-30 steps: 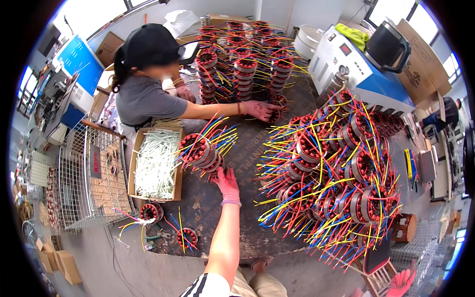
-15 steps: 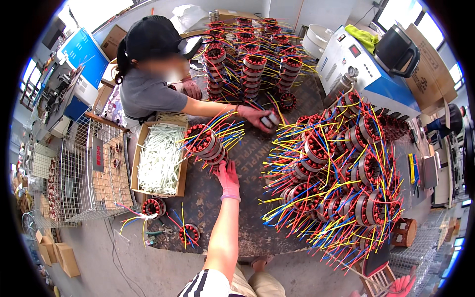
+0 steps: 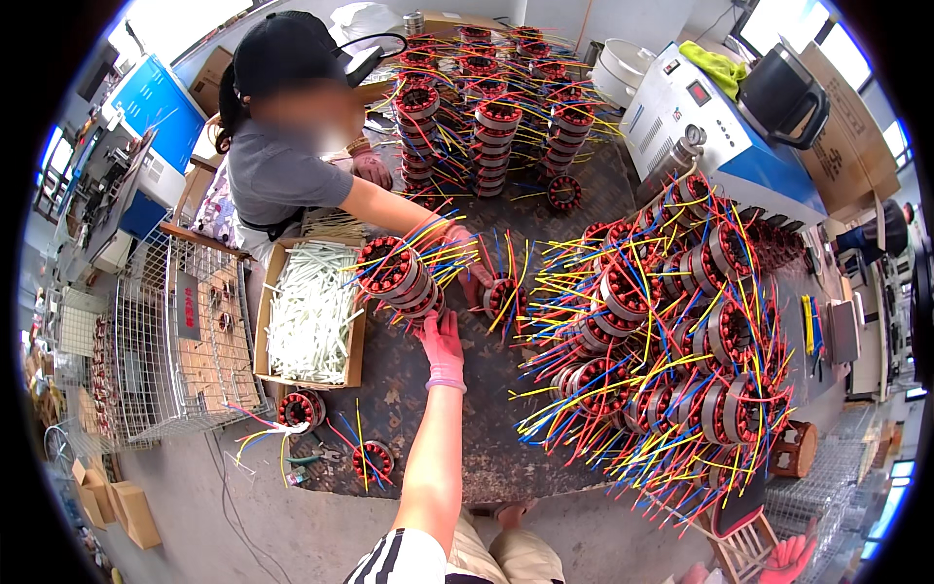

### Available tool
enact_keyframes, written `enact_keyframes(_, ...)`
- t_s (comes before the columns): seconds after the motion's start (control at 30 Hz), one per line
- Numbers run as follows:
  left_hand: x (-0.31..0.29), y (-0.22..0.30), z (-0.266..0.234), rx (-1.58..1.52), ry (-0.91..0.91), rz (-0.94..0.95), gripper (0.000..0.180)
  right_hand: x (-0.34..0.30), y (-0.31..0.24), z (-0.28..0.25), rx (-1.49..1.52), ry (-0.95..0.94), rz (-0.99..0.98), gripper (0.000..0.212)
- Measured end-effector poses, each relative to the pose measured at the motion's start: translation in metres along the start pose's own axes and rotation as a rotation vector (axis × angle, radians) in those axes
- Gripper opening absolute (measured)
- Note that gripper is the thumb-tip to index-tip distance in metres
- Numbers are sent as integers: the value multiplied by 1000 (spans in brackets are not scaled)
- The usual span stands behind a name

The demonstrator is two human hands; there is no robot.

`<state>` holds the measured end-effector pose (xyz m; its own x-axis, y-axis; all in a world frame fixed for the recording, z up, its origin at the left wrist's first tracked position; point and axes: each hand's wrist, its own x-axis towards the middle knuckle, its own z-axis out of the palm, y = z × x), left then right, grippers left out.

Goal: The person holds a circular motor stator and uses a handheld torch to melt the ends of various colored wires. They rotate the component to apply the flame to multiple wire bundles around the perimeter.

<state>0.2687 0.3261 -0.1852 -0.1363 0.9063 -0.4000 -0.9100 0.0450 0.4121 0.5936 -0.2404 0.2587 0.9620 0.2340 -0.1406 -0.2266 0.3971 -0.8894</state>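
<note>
The left hand (image 3: 443, 343) (pink-gloved) reaches across the dark surface (image 3: 409, 389), fingers extended and grip empty, touching a short stack of wound stators (image 3: 401, 279) beside the cardboard box of white sleeves (image 3: 313, 311). The right hand (image 3: 790, 557) shows only at the lower edge; I cannot tell its grip.

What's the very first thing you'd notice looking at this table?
The big heap of metal motor coils on the right of the dark table, bristling with red, blue and yellow wires. More coils stand in neat stacks at the far side. In the middle, the left hand in a pink glove reaches a small stack of coils, beside a box of white tubes.
</note>
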Motion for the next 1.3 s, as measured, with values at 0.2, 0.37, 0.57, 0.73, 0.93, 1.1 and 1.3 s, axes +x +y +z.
enact_keyframes(0.2,0,2,1,36,-24,-23,27,-3,3,4,-29,-18,-23,35)
enact_keyframes(0.37,3,1,-2,46,-35,4,28,-4,9,29,-60,261,-61,36)
enact_keyframes(0.57,3,3,-2,74,32,-28,35,-1,4,9,7,1,37,39)
enact_keyframes(0.73,-9,10,9,164,77,-122,40,-5,3,6,-4,-90,54,41)
enact_keyframes(0.93,-3,21,7,238,53,-186,41,-4,3,1,-4,-106,53,24)
enact_keyframes(1.1,4,19,-2,226,21,-170,40,0,4,-5,-17,-165,22,19)
enact_keyframes(1.3,1,17,4,236,29,-169,40,0,5,-11,14,-165,33,27)
